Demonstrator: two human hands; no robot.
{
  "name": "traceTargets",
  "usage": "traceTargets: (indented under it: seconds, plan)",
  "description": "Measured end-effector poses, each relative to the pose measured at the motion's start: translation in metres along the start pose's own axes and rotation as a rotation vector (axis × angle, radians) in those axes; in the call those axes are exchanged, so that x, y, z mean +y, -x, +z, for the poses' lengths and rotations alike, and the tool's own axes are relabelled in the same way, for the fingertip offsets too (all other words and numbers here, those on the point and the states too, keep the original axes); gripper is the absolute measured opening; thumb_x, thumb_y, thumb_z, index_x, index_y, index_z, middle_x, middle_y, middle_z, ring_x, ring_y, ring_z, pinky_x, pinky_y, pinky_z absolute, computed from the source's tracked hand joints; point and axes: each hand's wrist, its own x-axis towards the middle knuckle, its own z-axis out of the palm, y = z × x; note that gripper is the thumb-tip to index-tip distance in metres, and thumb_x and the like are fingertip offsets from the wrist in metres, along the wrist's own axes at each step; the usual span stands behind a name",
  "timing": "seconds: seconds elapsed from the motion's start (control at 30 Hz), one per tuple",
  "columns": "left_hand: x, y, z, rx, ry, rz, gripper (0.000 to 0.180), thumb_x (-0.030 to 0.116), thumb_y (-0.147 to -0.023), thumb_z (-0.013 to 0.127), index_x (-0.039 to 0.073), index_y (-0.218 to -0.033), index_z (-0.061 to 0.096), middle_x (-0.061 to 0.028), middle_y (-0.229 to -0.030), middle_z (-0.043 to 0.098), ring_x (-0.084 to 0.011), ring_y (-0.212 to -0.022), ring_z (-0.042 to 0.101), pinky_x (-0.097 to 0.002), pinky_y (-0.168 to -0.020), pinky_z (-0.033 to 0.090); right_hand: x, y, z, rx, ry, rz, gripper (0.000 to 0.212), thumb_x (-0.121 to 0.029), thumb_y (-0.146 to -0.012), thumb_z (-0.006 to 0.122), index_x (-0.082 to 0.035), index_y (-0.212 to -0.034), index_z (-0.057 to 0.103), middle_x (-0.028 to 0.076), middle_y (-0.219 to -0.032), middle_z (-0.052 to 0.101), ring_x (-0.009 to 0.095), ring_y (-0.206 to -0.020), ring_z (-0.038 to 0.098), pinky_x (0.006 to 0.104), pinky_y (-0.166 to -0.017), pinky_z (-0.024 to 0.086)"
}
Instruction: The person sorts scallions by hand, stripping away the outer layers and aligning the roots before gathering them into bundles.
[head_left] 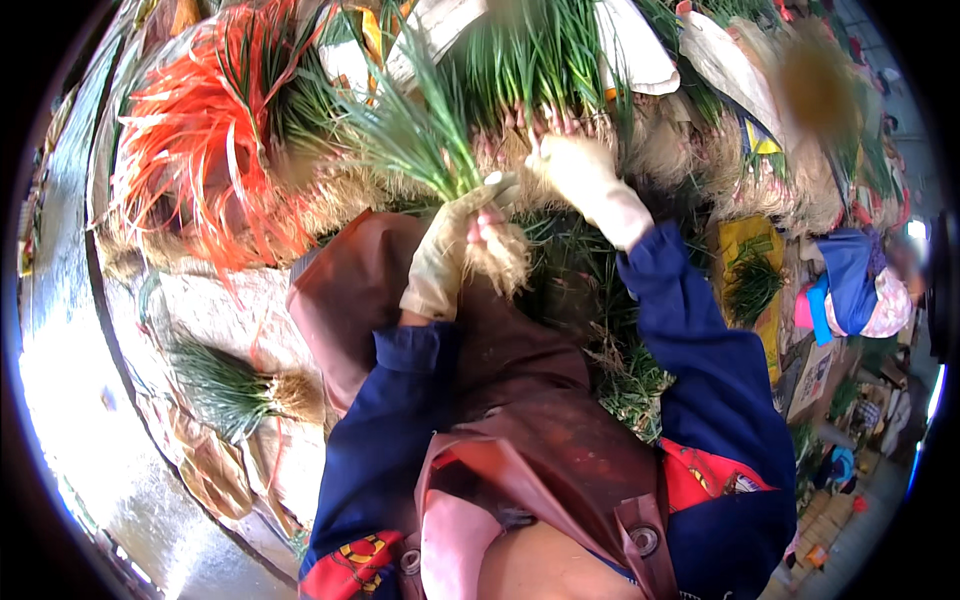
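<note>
My left hand (440, 255), in a pale glove, is closed round a small bunch of spring onions (432, 150). Their green leaves fan up and away from me, and the pinkish bulbs and tan roots hang out below the fingers. My right hand (590, 185), gloved as well, reaches forward to a thick row of spring onions (535, 75) lying at the far side. Its fingers are bent and pressed together at the bulbs there; the exact stalks in them are partly hidden by the glove.
Orange-red plastic strips (195, 140) lie in a heap at the far left. A tied spring onion bundle (235, 385) rests on pale sacking at the left. Loose green trimmings (635, 385) lie beside my right arm, near a yellow sack (750, 245). Another person (860, 285) is at the right.
</note>
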Motion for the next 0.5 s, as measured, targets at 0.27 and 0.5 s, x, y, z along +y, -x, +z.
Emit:
traceTargets:
  seconds: [0.27,0.5]
  plan:
    - [-0.025,-0.029,-0.021,-0.009,-0.312,-0.076,0.021,0.018,-0.088,0.058,-0.002,-0.083,0.063,0.0007,-0.058,0.055,-0.0041,-0.039,0.041,-0.0169,-0.038,0.032,0.035,0.020,0.040,-0.107,-0.865,-0.175,0.032,-0.035,-0.088,0.059,-0.004,-0.093,0.061,-0.002,-0.076,0.058,0.009,-0.067,0.054,0.0216,-0.059,0.043]
    - [-0.026,-0.004,-0.002,0.139,-0.061,-0.063,0.014,0.012,-0.085,0.058,-0.002,-0.087,0.059,0.0006,-0.063,0.052,-0.0053,-0.053,0.046,-0.0175,-0.051,0.040,0.030,-0.022,0.065,-0.231,-1.491,-0.269,0.017,-0.018,-0.085,0.065,-0.005,-0.095,0.061,0.000,-0.085,0.063,0.010,-0.077,0.059,0.0251,-0.068,0.047]
